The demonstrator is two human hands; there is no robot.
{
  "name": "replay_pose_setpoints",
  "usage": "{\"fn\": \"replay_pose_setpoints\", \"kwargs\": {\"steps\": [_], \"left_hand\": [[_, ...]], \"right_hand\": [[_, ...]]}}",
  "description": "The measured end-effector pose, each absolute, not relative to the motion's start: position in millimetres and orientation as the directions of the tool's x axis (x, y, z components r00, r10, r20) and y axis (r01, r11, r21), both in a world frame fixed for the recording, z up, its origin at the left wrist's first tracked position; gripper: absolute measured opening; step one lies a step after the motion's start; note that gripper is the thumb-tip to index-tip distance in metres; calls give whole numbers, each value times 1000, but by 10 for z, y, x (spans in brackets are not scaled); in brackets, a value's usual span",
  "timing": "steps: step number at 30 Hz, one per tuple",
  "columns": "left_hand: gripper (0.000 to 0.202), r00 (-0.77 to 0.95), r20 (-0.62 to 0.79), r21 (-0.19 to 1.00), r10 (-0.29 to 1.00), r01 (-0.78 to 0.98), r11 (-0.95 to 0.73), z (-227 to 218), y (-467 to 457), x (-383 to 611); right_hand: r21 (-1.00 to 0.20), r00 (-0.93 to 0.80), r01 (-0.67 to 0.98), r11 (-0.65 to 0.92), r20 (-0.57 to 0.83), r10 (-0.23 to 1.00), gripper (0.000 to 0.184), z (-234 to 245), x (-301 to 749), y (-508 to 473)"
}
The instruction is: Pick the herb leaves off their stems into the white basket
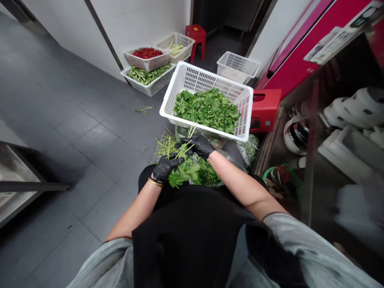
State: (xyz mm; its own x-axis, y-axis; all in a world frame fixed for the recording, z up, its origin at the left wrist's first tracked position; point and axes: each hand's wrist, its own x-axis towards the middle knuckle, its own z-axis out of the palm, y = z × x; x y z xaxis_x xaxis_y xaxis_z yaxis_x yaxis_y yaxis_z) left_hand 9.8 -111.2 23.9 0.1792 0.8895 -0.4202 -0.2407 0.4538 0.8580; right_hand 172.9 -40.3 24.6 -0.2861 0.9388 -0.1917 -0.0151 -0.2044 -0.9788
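Note:
Black gloves cover both hands. My left hand (165, 167) is closed round a bunch of leafy green herb (186, 170), its leaves hanging toward my lap. Just right of it, my right hand (201, 145) is closed on thin stems (191, 134) of the herb, which poke up past the fingers. Beyond the hands a white plastic basket (207, 74) holds a heap of picked green leaves (207, 108). A pile of bare stems (165, 144) lies left of my hands. More leafy herb (208, 173) rests in a plastic bag by my lap.
White baskets of red chillies (147, 53), green vegetables (147, 75) and pale stalks (176, 49) stand along the wall near a red stool (196, 34). Another white basket (237, 60) is at the back. Shelving with white dishes (357, 106) runs along the right. Loose stems (145, 109) lie on the floor.

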Motion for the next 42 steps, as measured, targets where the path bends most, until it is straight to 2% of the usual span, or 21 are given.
{"fn": "replay_pose_setpoints", "kwargs": {"steps": [7, 11, 15, 19, 24, 27, 29, 31, 33, 35, 37, 40, 42], "left_hand": [[47, 95, -380, 876, 920, -282, 391, 111, -1117, 16], [48, 126, -442, 791, 888, -412, 452, 222, -1170, 6], [40, 146, -467, 751, 872, -456, 479, 242, -1199, 14], [40, 115, -408, 764, 906, -499, 408, 142, -1198, 70], [33, 102, -458, 704, 883, -565, 430, 126, -1201, 59], [35, 65, -460, 708, 886, -575, 410, 179, -1176, -15], [42, 73, -450, 738, 890, -530, 417, 210, -1159, -45], [43, 152, -459, 746, 875, -470, 472, 228, -1156, -45], [39, 223, -471, 735, 853, -436, 520, 231, -1169, -34], [37, 222, -481, 724, 848, -445, 527, 222, -1189, -30], [36, 181, -499, 711, 848, -474, 520, 203, -1208, -34], [33, 128, -506, 681, 853, -548, 486, 165, -1216, -25], [31, 74, -491, 660, 868, -619, 426, 139, -1200, -19]], "right_hand": [[-956, -336, 17, -293, -282, 899, 44, 293, 1732, -610], [-944, -407, -5, -330, -300, 863, 44, 330, 1830, -620], [-952, -458, -14, -305, -266, 849, 43, 335, 1892, -662], [-972, -477, 14, -235, -213, 853, 40, 258, 1861, -731], [-959, -338, 280, 32, -67, 939, 42, 171, 1841, -727], [-838, -395, 529, 133, -105, 913, 36, 282, 1840, -763], [-642, -487, 710, 290, -150, 860, 29, 399, 1800, -826], [-436, -583, 771, 463, -192, 789, 25, 490, 1740, -888], [-359, -635, 759, 543, -224, 739, 24, 520, 1705, -912], [-426, -655, 735, 529, -239, 717, 24, 486, 1723, -881], [-615, -680, 654, 441, -222, 699, 24, 409, 1784, -815], [-917, -615, 386, 103, -173, 769, 23, 250, 1846, -728], [-982, -459, 146, -122, -177, 871, 25, 142, 1827, -696]]}}
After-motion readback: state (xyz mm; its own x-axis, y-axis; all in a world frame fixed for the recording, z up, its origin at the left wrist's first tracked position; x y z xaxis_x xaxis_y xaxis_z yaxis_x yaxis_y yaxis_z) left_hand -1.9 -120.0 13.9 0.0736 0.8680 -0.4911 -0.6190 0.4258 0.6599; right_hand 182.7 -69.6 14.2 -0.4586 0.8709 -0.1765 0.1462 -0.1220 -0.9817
